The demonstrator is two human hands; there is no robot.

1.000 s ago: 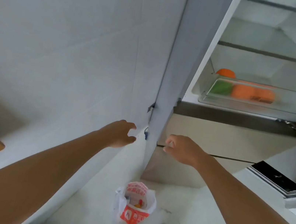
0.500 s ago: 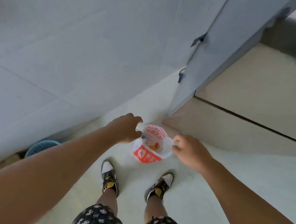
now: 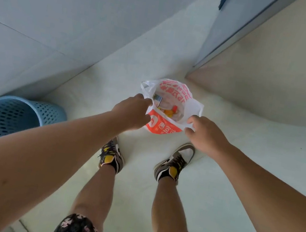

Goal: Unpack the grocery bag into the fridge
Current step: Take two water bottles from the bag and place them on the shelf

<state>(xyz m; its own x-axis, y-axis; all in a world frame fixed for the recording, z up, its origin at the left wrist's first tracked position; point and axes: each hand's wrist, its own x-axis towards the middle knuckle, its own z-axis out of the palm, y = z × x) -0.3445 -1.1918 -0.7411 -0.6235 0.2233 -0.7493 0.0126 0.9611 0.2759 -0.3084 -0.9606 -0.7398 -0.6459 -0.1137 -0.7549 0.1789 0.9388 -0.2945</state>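
Note:
A white and orange plastic grocery bag (image 3: 163,126) stands open on the pale floor in front of my feet. Inside it I see a yellow and orange item (image 3: 169,112) and a pale packet with a small label (image 3: 158,99). My left hand (image 3: 131,112) pinches the bag's left rim. My right hand (image 3: 204,134) is at the bag's right rim, fingers curled; whether it grips the plastic is unclear. The fridge interior is out of view; only the fridge's lower beige front (image 3: 276,65) shows at the upper right.
A blue perforated wastebasket (image 3: 19,116) stands against the wall at the left. A grey panel edge (image 3: 240,25) rises beside the fridge front. My two shoes (image 3: 112,154) are just behind the bag.
My view has dropped from the open fridge shelves down to the floor. Both hands have come down from the fridge side to the bag's rim, left hand now pinching it.

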